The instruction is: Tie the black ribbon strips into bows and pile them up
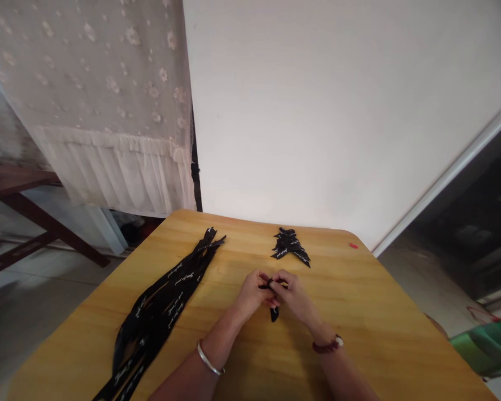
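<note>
"Where are your hands?"

"You have them together over the middle of the wooden table (350, 328). Your left hand (250, 295) and right hand (294, 298) are closed on a short black ribbon piece (274, 314), and its end hangs below your fingers."

"How firm does the grip look?"

"Both hands are pinching it. Your fingers hide most of the ribbon, so you can't tell how it's folded."

"What's near you?"

"To the left of your hands, you have long black ribbon strips (154, 312) printed with white script. They lie in a slanted bunch and run out of view at the bottom. Straight ahead, beyond your hands, is a small pile of short ribbon pieces (289, 245) with the same white lettering. A tiny red scrap (353, 245) sits near the far right corner."

"And on your wrists?"

"A silver bangle (209, 358) on your left, and a beaded bracelet (326, 345) on your right."

"Past the table?"

"A lace curtain (108, 100) hangs beside a white wall (317, 111)."
</note>
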